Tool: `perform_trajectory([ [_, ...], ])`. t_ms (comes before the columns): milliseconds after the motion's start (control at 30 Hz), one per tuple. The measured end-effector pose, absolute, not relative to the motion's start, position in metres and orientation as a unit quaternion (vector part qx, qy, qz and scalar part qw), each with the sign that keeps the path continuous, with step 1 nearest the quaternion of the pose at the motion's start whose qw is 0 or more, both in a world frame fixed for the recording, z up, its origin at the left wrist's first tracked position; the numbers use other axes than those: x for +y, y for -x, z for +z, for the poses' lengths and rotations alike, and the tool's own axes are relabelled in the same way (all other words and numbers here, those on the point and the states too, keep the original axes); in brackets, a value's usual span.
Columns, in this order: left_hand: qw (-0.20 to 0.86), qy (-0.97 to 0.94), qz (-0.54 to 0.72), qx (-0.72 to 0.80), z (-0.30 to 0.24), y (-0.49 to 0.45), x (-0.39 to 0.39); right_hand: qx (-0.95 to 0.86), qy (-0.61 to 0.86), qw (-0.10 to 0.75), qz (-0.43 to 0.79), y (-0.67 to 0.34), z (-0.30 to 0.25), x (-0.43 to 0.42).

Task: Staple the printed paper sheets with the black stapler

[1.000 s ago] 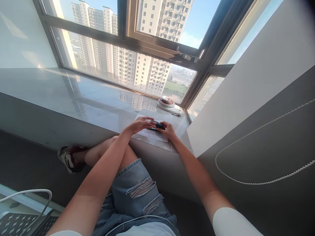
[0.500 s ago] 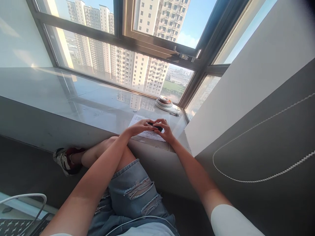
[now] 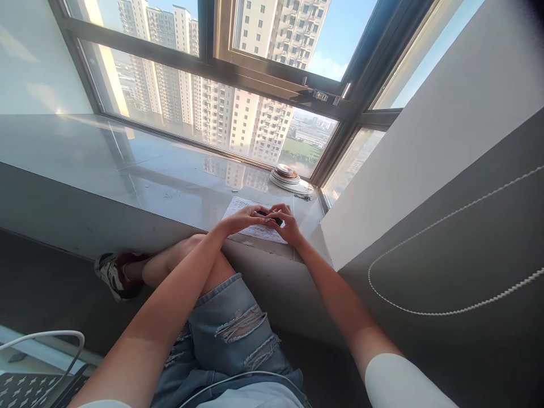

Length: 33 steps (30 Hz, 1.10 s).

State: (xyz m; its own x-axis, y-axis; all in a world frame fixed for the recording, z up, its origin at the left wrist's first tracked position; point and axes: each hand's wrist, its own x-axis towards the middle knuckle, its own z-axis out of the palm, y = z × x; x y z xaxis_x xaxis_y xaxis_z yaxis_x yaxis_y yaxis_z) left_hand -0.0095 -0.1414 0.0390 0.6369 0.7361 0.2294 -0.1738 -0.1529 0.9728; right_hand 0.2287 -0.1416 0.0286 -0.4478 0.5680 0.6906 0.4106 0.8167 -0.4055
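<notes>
Both hands meet over the windowsill, fingers curled around a small black object (image 3: 276, 220) whose kind I cannot make out. My left hand (image 3: 243, 220) grips it from the left, with the thumb and fingers near its edge. From the right, my right hand (image 3: 287, 223) has bent fingers on the same object, and the fingertips of the two hands nearly touch. Much of the object is hidden by the fingers. Beneath the hands lies a white sheet of paper (image 3: 236, 206) with lines of writing or print.
Round stacked plate-like things (image 3: 285, 177) stand in the sill's far corner, with a small dark item (image 3: 303, 197) beside them. A window (image 3: 272, 133) rises behind the tiled sill (image 3: 170, 175). At right hangs a white bead cord (image 3: 429, 313); a white cable (image 3: 46, 336) curves at lower left.
The camera view has shifted slightly. My fingers have moved a little on the black object, and both hands stay around it above the paper.
</notes>
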Motion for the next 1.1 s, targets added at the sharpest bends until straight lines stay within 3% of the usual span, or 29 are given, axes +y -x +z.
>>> perform_trajectory([
  [433,0.65,-0.618,0.389,0.209,0.042,0.014,-0.141,-0.825,0.246,0.503,0.077,-0.229,0.029,-0.139],
  [1100,0.656,-0.598,0.393,0.24,0.032,0.019,-0.132,-0.827,0.246,0.499,0.08,-0.228,0.028,-0.137],
])
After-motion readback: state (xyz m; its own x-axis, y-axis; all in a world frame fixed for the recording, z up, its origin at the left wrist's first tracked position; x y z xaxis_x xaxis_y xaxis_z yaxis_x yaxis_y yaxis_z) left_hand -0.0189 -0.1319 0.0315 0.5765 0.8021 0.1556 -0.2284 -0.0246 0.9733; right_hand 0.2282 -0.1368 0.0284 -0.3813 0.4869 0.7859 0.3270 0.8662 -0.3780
